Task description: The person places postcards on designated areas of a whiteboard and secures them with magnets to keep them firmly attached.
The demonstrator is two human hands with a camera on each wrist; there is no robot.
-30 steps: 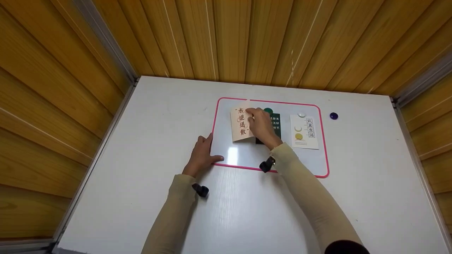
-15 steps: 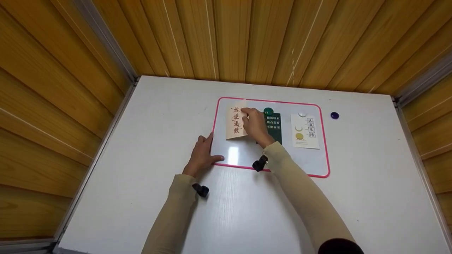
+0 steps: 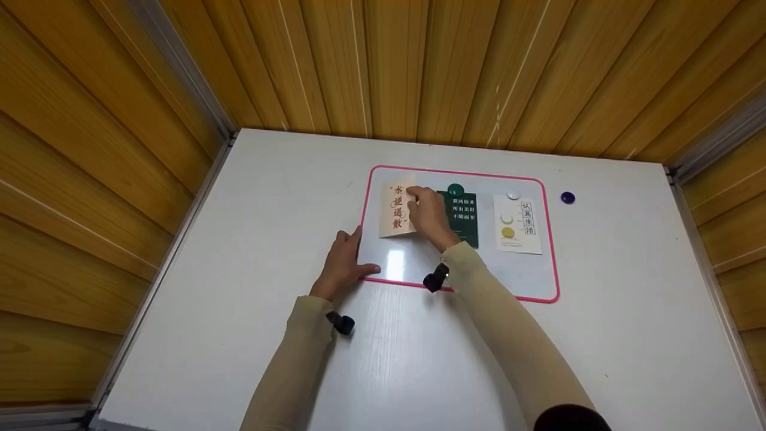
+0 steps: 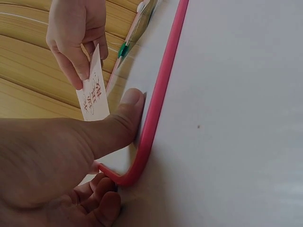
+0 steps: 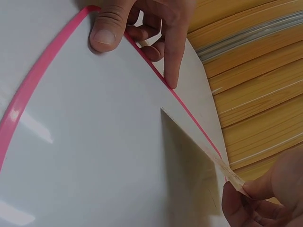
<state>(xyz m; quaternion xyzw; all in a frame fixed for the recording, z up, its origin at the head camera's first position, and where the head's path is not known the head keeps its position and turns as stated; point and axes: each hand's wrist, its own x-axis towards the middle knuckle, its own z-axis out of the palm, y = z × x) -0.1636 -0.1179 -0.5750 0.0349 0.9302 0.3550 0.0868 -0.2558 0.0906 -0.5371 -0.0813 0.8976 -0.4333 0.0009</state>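
Observation:
A small whiteboard (image 3: 395, 263) with a pink rim lies on the white table. My left hand (image 3: 342, 263) grips its near left corner, thumb on the face and fingers along the outer edge. With thumb and fingertips, my right hand (image 3: 431, 214) pinches the right side of a cream card (image 3: 395, 209) printed with red characters. In the right wrist view the card (image 5: 191, 137) stands tilted over the board, casting a shadow. Beside that hand a dark green card (image 3: 465, 224) lies under a green round magnet (image 3: 456, 190).
On the board's right part, a white card (image 3: 517, 239) with a yellow circle sits below a white round magnet (image 3: 513, 195). A purple round magnet (image 3: 567, 197) lies on the table right of the board. Wood-patterned walls (image 3: 383, 72) enclose the table.
My right hand has carried the cream card leftward across the board, uncovering more of the green card. The last half second shows only a slight shift. My left hand has stayed at the corner.

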